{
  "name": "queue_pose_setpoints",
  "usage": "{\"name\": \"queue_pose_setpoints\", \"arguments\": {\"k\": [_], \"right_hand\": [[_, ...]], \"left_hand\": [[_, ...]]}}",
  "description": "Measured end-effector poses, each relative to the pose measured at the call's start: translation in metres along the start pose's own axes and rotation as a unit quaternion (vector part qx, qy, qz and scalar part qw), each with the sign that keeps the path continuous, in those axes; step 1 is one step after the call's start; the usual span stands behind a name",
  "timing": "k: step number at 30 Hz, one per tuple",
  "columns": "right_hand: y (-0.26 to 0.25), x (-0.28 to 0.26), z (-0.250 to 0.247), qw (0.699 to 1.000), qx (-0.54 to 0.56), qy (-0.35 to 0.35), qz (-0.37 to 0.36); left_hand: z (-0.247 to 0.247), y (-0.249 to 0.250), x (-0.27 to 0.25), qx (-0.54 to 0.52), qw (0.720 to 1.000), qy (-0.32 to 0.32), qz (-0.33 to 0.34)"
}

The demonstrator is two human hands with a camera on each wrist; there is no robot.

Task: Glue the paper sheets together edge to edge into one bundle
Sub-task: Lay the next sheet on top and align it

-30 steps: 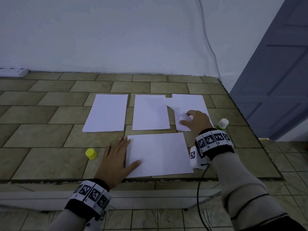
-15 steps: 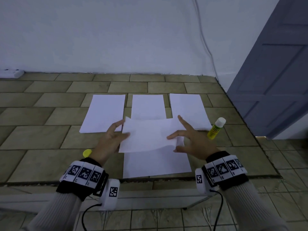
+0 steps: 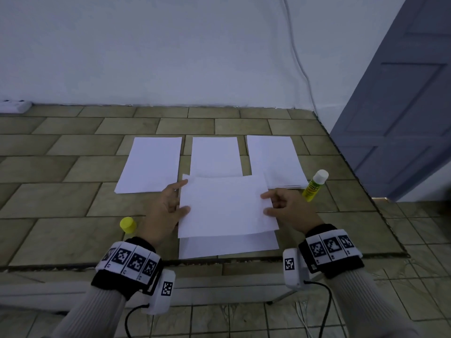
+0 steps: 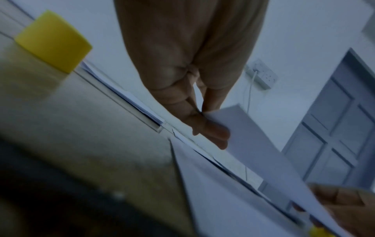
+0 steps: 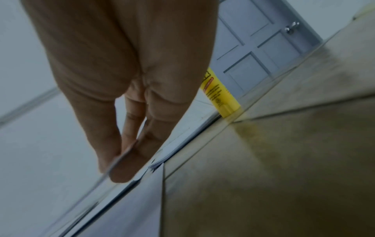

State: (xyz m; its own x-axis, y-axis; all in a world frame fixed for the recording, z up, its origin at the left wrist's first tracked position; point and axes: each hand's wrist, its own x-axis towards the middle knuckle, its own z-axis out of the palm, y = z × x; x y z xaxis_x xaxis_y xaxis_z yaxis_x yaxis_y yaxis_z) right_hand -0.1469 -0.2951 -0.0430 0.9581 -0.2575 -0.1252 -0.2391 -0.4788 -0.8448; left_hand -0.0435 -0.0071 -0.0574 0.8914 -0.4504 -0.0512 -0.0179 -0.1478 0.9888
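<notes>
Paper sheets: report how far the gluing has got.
Done: glue stick uncapped, its cap set aside. In hand: left hand and right hand hold one sheet over the near sheet. Left: three far piles; no joins visible.

No legible text; glue stick (image 3: 314, 186) label print too blurred to read; wristbands (image 3: 133, 261) carry square coded markers.

A held sheet (image 3: 225, 206) hangs over another sheet (image 3: 229, 246), three sheets (image 3: 216, 156) lying behind.
</notes>
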Motion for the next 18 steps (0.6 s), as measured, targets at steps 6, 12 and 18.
{"name": "queue_pose_setpoints", "arguments": {"k": [6, 12, 18], "right_hand": [[-0.004, -0.007, 0.015, 0.990, -0.143, -0.015, 0.007], [-0.004, -0.009, 0.022, 0.980, -0.197, -0.016, 0.023], [-0.001, -0.017, 0.024, 0.981, -0.193, -0.008, 0.015]], "left_hand": [[-0.001, -0.010, -0.008, 0.204, 0.979, 0.026, 0.000], [0.004, -0.007, -0.012, 0.304, 0.952, 0.033, 0.008], [0.002, -0.005, -0.012, 0.326, 0.945, 0.020, -0.002]]}}
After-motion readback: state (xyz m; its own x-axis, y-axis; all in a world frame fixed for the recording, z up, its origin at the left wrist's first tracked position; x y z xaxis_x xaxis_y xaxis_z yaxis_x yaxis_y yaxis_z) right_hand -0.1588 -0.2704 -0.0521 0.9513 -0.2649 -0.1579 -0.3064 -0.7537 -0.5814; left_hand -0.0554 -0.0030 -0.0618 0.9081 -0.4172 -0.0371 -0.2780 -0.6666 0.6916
